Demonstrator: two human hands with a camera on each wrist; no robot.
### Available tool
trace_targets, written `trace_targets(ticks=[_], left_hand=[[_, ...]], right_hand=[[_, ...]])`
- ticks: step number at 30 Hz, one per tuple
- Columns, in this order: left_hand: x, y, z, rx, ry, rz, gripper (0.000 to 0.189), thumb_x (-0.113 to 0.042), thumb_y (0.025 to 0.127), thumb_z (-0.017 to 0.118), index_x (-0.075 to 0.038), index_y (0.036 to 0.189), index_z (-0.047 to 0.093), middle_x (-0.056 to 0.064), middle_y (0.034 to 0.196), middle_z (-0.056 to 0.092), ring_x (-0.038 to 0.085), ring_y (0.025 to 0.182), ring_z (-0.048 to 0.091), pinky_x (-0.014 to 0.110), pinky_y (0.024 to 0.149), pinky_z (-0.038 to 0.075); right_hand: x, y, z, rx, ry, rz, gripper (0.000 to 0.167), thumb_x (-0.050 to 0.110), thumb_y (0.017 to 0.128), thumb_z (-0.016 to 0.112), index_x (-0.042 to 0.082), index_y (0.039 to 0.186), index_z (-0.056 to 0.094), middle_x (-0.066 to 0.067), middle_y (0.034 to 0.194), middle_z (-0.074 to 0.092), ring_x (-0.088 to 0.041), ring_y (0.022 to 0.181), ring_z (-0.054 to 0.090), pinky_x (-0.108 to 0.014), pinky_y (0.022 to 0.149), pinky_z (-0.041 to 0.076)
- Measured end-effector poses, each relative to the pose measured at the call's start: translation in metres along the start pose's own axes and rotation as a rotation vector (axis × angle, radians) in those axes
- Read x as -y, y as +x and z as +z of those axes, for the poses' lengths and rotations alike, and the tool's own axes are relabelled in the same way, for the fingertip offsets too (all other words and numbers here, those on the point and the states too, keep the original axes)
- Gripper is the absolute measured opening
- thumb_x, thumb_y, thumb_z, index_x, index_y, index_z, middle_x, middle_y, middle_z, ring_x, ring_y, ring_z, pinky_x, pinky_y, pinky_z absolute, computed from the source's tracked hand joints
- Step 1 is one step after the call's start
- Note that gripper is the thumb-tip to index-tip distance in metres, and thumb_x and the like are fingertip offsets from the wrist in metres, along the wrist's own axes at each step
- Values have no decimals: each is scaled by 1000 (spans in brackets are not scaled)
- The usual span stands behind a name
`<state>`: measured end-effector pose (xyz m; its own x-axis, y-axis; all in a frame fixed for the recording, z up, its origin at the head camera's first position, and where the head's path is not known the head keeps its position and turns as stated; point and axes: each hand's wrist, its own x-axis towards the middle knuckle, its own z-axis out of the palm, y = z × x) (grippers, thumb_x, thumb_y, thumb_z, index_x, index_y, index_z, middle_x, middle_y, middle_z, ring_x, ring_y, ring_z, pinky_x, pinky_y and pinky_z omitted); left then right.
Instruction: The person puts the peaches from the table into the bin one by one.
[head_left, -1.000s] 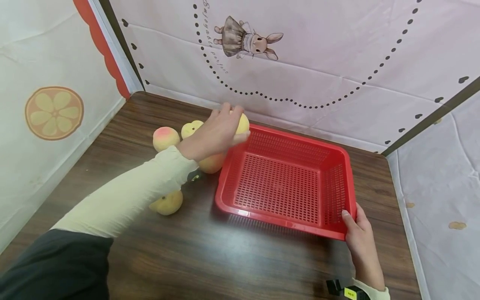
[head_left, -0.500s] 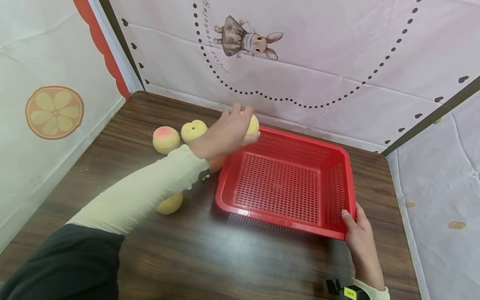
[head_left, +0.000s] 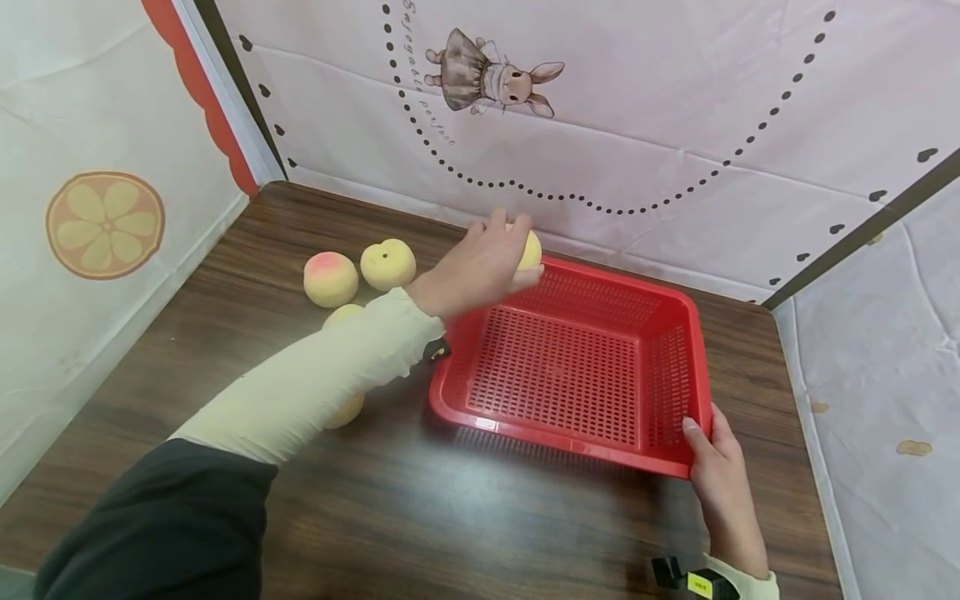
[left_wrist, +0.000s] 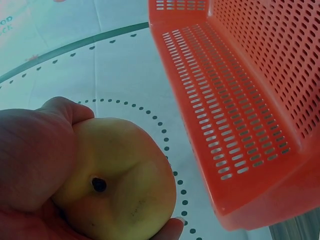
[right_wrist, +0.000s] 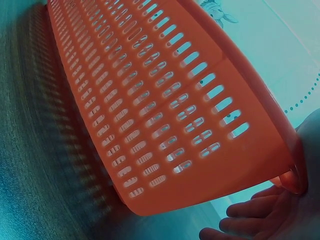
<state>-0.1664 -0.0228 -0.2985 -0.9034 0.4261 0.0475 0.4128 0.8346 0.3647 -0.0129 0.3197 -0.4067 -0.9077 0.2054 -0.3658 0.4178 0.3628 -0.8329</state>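
In the head view my left hand grips a yellow peach above the back left rim of a red plastic basket. The left wrist view shows this peach close up, its dark stem pit facing the camera, with fingers and thumb around it and the basket wall to the right. My right hand holds the basket's front right corner, thumb over the rim. Seen from the right wrist, fingers curl under that rim. The basket's perforated floor holds nothing.
Left of the basket on the brown wooden table lie a pink-topped peach, a yellow peach and others partly hidden by the left sleeve. Printed cloth walls stand behind and at both sides.
My left hand has moved to the right with the peach, from beside the basket to over its back left rim. The right hand and the basket have stayed in place.
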Motion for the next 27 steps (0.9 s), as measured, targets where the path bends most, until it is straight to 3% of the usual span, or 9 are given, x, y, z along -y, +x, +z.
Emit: trace_targets(ticks=[13,27], left_hand=[[-10,10,6,0,-22,-45,51,-40,100,63,-5,132,43,16,114,47,34,103,49,43,89,49],[-27,15,26,-81,10,-162,56,-42,97,67,-6,133,44,19,122,50,39,106,54,44,74,61]], right_hand=[[-1,0,1,0,13,-14,61,32,112,39,19,168,16,-16,156,46,1,95,68,-16,79,58],[-4,2,2,-11,18,-16,59,26,113,37,17,167,17,-16,155,47,6,95,64,-15,78,57]])
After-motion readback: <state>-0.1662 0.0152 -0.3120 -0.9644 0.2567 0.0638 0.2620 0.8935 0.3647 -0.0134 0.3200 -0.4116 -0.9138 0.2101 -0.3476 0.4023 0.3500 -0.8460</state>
